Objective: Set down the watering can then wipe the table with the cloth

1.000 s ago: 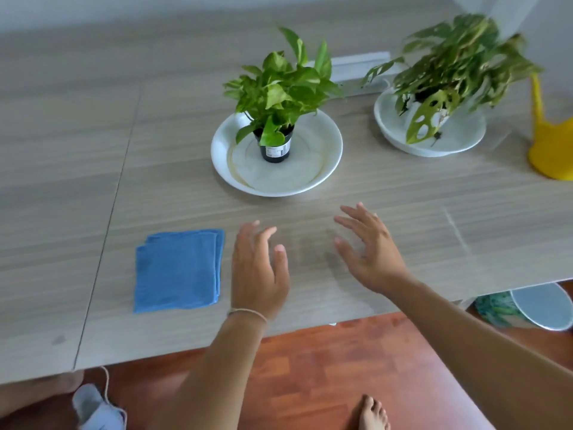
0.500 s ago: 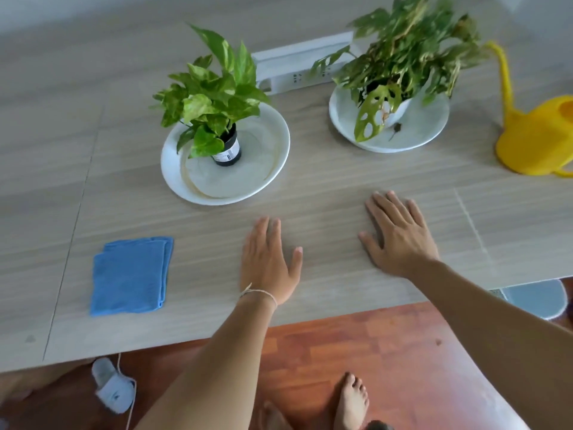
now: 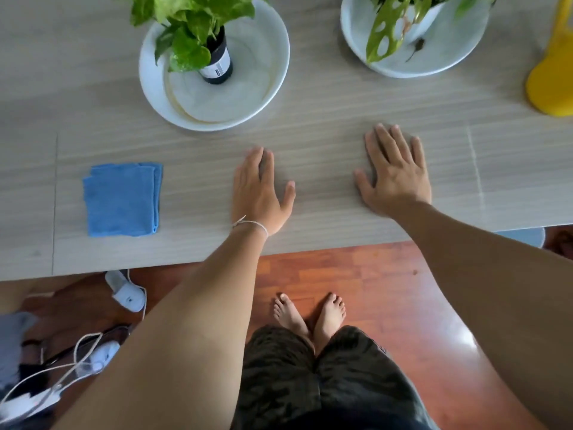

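A yellow watering can (image 3: 552,79) stands on the grey wood-grain table (image 3: 325,113) at the far right, cut off by the frame edge. A folded blue cloth (image 3: 122,200) lies flat on the table at the left. My left hand (image 3: 259,190) rests palm down on the table, to the right of the cloth and apart from it, holding nothing. My right hand (image 3: 393,172) also lies flat on the table, fingers spread, well left of the watering can.
A green plant in a black pot (image 3: 215,57) stands in a white dish (image 3: 273,72) behind my left hand. A second plant in a white dish (image 3: 440,54) is behind my right hand. Below the table edge are my bare feet (image 3: 310,315), wooden floor and cables (image 3: 77,361).
Both hands came down from hovering above the table to resting flat on it. The view tilted down, so the floor and my feet now show.
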